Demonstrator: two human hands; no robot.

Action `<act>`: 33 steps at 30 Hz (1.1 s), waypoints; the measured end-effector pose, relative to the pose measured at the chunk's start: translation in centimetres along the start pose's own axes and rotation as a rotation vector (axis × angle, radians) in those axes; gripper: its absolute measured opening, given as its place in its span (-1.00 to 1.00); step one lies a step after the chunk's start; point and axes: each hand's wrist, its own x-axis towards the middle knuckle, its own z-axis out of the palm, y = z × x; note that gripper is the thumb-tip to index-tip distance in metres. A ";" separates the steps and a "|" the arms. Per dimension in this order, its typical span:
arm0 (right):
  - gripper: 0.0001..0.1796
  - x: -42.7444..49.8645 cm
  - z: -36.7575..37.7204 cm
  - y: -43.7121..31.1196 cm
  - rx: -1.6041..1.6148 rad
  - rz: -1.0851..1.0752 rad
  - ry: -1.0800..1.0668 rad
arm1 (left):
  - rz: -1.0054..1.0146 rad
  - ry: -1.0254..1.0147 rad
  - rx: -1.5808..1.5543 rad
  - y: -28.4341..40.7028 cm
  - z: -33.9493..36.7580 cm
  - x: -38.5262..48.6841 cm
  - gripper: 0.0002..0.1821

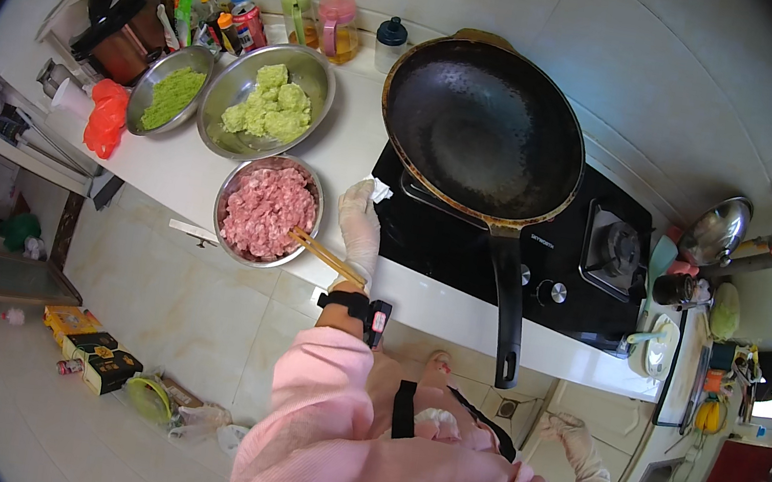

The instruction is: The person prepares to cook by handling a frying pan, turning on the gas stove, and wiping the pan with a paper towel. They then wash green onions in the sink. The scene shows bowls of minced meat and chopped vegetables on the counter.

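My left hand point(358, 226), in a thin pale glove, pinches a white tissue point(380, 190) at the left edge of the black gas hob point(422, 246). Just left of it sits a metal bowl point(217, 221) of pink minced meat point(269, 206). Wooden chopsticks point(328, 257) lean out of that bowl, their ends passing by my left wrist. A large black wok point(491, 123) rests on the hob's left burner, its handle point(505, 302) pointing towards me. My right hand point(579, 449), also gloved, hangs low by the white cabinet. Nothing shows in its bent fingers.
Behind the meat stand a bowl point(328, 96) of squeezed pale-green vegetable and a smaller bowl point(138, 110) of finely chopped greens. Bottles, two jugs point(339, 23) and an electric pressure cooker point(124, 27) line the wall. A metal lid point(717, 230) leans right of the hob.
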 end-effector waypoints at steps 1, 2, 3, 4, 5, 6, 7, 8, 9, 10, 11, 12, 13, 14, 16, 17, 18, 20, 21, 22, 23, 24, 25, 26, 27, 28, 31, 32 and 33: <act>-0.71 -0.3 0.1 0.1 0.009 -0.001 -0.010 | 0.052 0.009 0.055 0.0 0.3 0.4 -0.73; -0.71 -0.7 0.2 0.1 0.008 0.007 -0.011 | 0.038 0.019 0.076 0.0 0.7 0.7 -0.75; -0.71 -1.0 0.4 0.2 0.000 0.013 -0.014 | 0.011 0.000 0.100 -0.1 1.0 0.9 -0.75; -0.72 -1.2 0.5 0.3 0.021 0.021 -0.007 | 0.009 -0.006 0.118 -0.4 1.2 1.1 -0.75; -0.73 -1.5 0.7 0.4 0.036 0.026 -0.004 | -0.021 -0.034 0.142 -0.6 1.4 1.1 -0.75; -0.74 -1.7 0.8 0.6 0.043 0.026 -0.006 | -0.018 -0.018 0.122 -0.7 1.5 1.1 -0.74; -0.74 -1.8 1.0 0.7 0.062 0.028 0.005 | -0.031 0.006 0.056 -0.8 1.6 1.0 -0.74; -0.74 -1.9 1.0 0.9 0.072 0.025 0.009 | -0.084 0.003 0.000 -0.8 1.6 0.9 -0.74; -0.74 -2.0 1.0 1.0 0.092 -0.002 -0.015 | -0.139 0.001 -0.066 -0.7 1.5 0.9 -0.74; -0.74 -1.9 1.0 1.2 0.070 0.023 0.014 | -0.083 -0.009 0.005 -0.5 1.3 0.7 -0.75; -0.74 -1.7 1.0 1.3 0.060 0.026 0.018 | -0.028 -0.021 0.066 -0.4 0.9 0.4 -0.76; -0.74 -1.5 0.9 1.4 0.043 0.035 0.035 | 0.049 -0.020 0.120 -0.1 0.6 -0.1 -0.77; -0.75 -1.4 0.8 1.5 0.070 0.023 0.032 | 0.026 -0.046 0.111 0.1 0.5 -0.6 -0.78; -0.77 -1.1 0.8 1.6 0.088 0.019 0.037 | 0.023 -0.056 0.099 0.4 0.4 -1.4 -0.78; -0.79 -0.6 0.8 1.6 0.117 0.011 0.022 | 0.051 -0.083 0.088 0.5 0.2 -2.5 -0.79; -0.79 -0.2 0.8 1.5 0.127 0.006 0.007 | 0.105 -0.076 0.132 0.6 0.3 -3.3 -0.80; -0.79 0.0 0.9 1.4 0.137 0.001 -0.007 | 0.117 -0.093 0.179 0.7 0.3 -4.1 -0.80; -0.79 0.2 0.8 0.9 0.070 -0.006 -0.031 | 0.157 -0.158 0.215 0.9 0.1 -5.6 -0.81; -0.79 0.4 0.9 0.6 0.030 -0.017 -0.053 | 0.171 -0.179 0.196 1.1 -0.1 -6.5 -0.81; -0.77 0.6 1.0 0.3 0.038 -0.013 -0.053 | 0.180 -0.215 0.183 1.4 -0.4 -7.4 -0.81; -0.74 0.7 1.1 -0.1 0.040 -0.018 -0.061 | 0.177 -0.274 0.209 1.8 -0.6 -8.2 -0.81; -0.72 0.8 1.2 -0.4 0.036 -0.032 -0.077 | 0.182 -0.308 0.189 2.1 -0.7 -8.7 -0.81; -0.71 0.9 1.3 -0.8 0.014 -0.030 -0.081 | 0.201 -0.328 0.181 2.5 -0.7 -9.2 -0.81; -0.71 1.0 1.4 -1.1 -0.014 -0.036 -0.093 | 0.176 -0.366 0.175 2.7 -0.8 -9.6 -0.81; -0.70 1.0 1.5 -1.4 -0.050 -0.051 -0.112 | 0.147 -0.412 0.135 2.9 -0.9 -10.0 -0.79; -0.70 1.2 1.6 -1.7 -0.042 -0.052 -0.115 | 0.141 -0.435 0.104 3.0 -0.9 -10.2 -0.78; -0.69 1.4 1.6 -2.2 -0.041 -0.067 -0.126 | 0.169 -0.421 0.084 1.9 -1.4 -9.4 -0.80; -0.70 1.4 1.6 -2.3 -0.040 -0.068 -0.122 | 0.171 -0.331 0.102 1.3 -1.5 -8.5 -0.80; -0.70 1.3 1.5 -2.3 -0.038 -0.068 -0.118 | 0.126 -0.298 0.170 0.7 -1.7 -7.6 -0.80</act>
